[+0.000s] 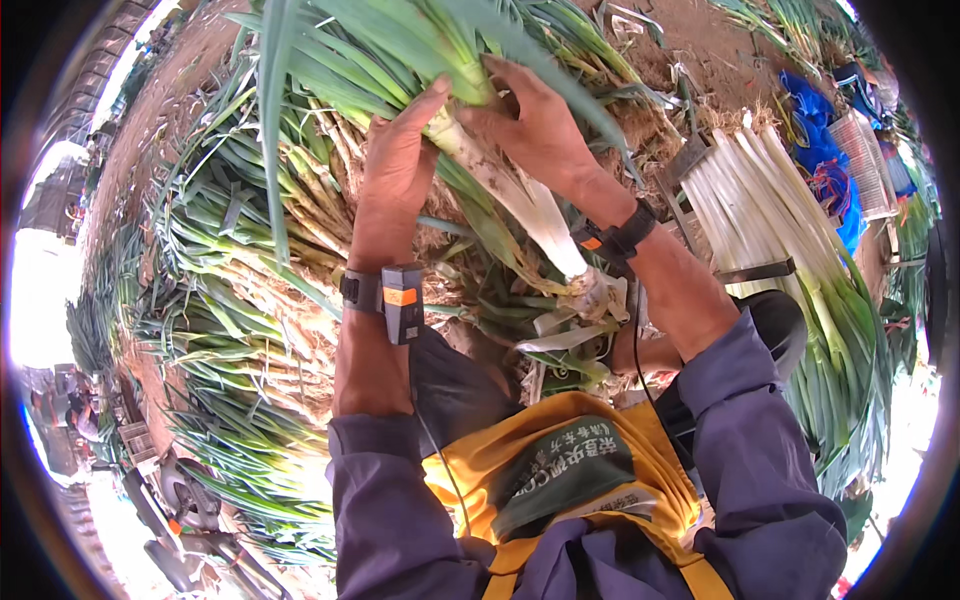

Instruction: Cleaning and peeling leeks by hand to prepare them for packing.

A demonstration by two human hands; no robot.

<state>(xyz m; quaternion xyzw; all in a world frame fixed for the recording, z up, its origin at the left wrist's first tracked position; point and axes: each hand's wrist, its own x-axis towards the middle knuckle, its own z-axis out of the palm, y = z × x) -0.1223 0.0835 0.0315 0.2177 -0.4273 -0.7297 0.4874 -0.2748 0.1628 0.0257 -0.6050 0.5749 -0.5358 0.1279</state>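
Note:
A large leek or Welsh onion (517, 187) lies slantwise between my hands, its green leaves at the top and its rooted white end towards my lap. My left hand (405, 142) grips the stalk where white turns to green. My right hand (529, 124) is on the other side, its fingers and thumb pinching the base of a green leaf (471, 79). Peeled outer leaves (562, 337) and scraps lie below the root end. To the right, peeled white stalks (757, 195) lie side by side in a metal frame (757, 271).
Piles of unpeeled stalks (262, 300) with roots and soil cover the ground on the left. Blue netting (821, 157) and a light plastic crate (862, 165) are at the upper right. A wheeled vehicle (191, 495) stands at the lower left. Cables (442, 457) run from my wrist devices.

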